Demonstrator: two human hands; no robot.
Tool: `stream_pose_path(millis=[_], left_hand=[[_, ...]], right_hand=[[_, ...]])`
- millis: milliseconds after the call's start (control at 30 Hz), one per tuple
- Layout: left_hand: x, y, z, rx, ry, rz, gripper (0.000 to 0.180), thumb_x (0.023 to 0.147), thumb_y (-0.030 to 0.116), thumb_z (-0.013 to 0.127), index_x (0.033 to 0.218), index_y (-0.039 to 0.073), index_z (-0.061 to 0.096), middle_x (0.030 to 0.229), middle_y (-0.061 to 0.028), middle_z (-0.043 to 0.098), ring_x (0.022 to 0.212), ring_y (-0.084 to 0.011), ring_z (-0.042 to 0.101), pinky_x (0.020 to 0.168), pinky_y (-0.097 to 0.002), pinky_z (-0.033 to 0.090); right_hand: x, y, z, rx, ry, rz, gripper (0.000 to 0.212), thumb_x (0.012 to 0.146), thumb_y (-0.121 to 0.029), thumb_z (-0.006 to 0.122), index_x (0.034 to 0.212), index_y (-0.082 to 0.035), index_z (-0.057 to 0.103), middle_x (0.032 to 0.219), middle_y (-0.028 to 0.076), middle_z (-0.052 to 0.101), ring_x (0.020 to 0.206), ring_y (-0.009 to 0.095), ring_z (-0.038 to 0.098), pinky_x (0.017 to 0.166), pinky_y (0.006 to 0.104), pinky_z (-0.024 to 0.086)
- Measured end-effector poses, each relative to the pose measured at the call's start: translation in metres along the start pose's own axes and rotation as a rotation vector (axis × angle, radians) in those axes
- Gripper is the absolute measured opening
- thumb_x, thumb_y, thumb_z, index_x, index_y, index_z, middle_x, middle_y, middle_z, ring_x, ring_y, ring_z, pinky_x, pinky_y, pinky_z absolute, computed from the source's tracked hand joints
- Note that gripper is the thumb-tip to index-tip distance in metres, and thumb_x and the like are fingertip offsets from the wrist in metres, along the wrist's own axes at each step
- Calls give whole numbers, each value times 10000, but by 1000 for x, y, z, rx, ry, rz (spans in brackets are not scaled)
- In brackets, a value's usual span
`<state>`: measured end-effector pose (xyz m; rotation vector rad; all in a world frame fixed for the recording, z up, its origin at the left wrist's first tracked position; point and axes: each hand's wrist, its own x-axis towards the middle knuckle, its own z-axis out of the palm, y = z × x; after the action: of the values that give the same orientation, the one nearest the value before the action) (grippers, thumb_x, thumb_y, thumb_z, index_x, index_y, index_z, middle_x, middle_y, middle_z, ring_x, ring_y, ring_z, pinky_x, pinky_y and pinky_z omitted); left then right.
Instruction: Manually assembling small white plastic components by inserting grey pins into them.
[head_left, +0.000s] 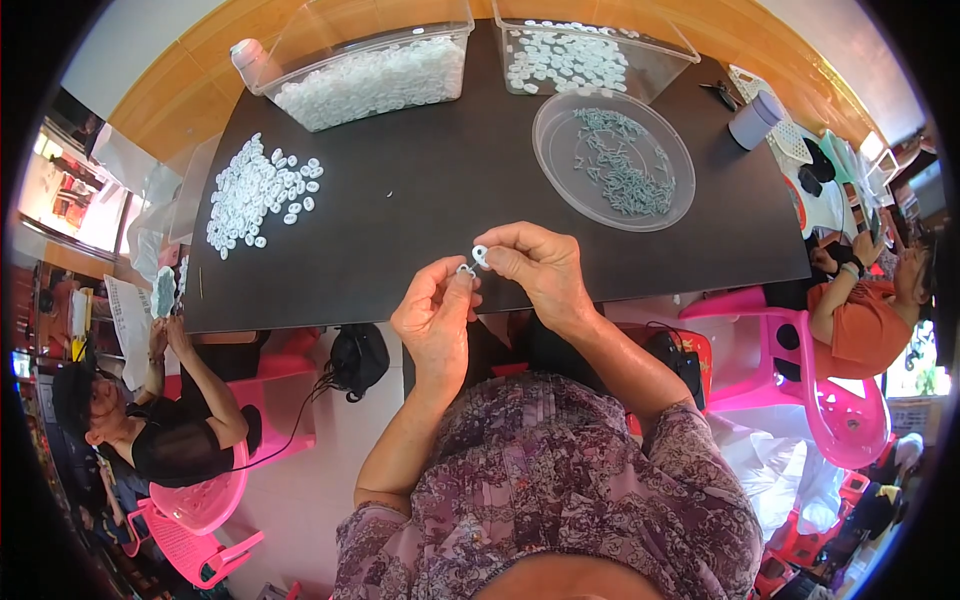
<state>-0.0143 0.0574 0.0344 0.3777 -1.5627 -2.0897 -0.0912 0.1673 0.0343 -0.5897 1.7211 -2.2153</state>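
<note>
Over the table's near edge, my two hands meet with their fingertips almost touching. My right hand (548, 278) pinches a small white oval plastic piece (481, 257) with a dark spot or hole in it. Between thumb and fingers, my left hand (436, 325) grips another small white piece (465, 269), mostly covered by the fingertips. Whether the two pieces touch is too small to tell. A loose heap of white oval pieces (252, 193) lies on the left of the table. To the right, a round clear tray (563, 193) bears many small grey-green screw-like pins (640, 190).
Two clear bins (392, 105) (660, 82) of white pieces stand at the back of the dark table (400, 225). A lidded container (757, 120) is at the right. People sit at both sides, near pink chairs (755, 350). A black bag (357, 360) hangs below the edge.
</note>
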Motion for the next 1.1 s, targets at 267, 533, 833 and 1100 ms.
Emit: stream_pose_path(millis=[267, 533, 833, 1100], left_hand=[[-1, 0, -2, 24, 3, 1, 133, 846, -8, 582, 969, -45, 615, 759, -79, 637, 590, -89, 571, 487, -186, 446], [-1, 1, -3, -1, 8, -24, 133, 839, 2, 598, 962, -44, 618, 758, -84, 634, 579, -95, 566, 476, -190, 434], [-2, -1, -4, 11, 16, -40, 127, 841, 5, 593, 957, -40, 618, 761, -71, 631, 581, -85, 559, 483, -183, 432], [-4, -3, -2, 53, 24, -11, 113, 847, 5, 590, 950, -32, 619, 766, -55, 630, 592, -69, 557, 490, -172, 431]], right_hand=[[-1, 0, 1, -65, 17, -8, 128, 841, -29, 606, 950, 19, 653, 834, 38, 649, 763, 74, 574, 699, 214, 466], [2, 7, -2, 34, -7, 121, 140, 831, -50, 611, 939, 28, 653, 787, 34, 635, 674, 71, 524, 606, 199, 425], [-1, 4, 3, -11, 4, 87, 123, 830, -31, 611, 930, 25, 655, 797, 35, 641, 698, 68, 542, 631, 203, 435], [-8, 6, 10, -240, 52, -115, 118, 830, -4, 602, 934, 19, 652, 826, 38, 624, 748, 89, 568, 678, 227, 456]])
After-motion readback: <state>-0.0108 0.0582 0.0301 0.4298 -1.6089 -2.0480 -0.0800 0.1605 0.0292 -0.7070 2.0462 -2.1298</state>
